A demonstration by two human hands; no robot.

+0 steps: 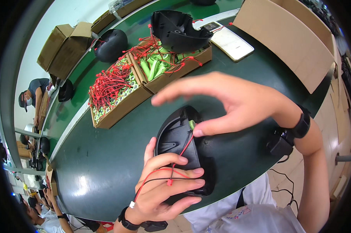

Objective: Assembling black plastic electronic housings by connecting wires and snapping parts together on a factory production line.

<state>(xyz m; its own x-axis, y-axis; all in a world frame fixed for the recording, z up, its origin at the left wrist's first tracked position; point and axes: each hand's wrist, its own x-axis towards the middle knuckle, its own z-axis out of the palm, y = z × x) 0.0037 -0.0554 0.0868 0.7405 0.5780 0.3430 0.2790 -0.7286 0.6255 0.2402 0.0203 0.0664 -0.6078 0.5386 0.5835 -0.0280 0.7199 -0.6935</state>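
A curved black plastic shell (170, 136) rests on the green table in front of me, its hollow side up. My left hand (169, 182) grips its near part, fingers laid across it. Red and black wires (188, 144) run over the shell and these fingers, with a small red plug (169, 182) and a white plug (132, 204) at their ends. At the shell's far right edge shows the end of a green battery cell (191, 124). The thumb of my right hand (229, 103) is at that cell; its other fingers stretch out above the shell, slightly blurred.
Beyond the shell stand two cartons (121, 105) of green cells with red wires. Another black shell (179, 33) sits on the right carton. A phone (230, 43) and a big cardboard box (286, 39) lie to the right. Co-workers (37, 93) are at the left.
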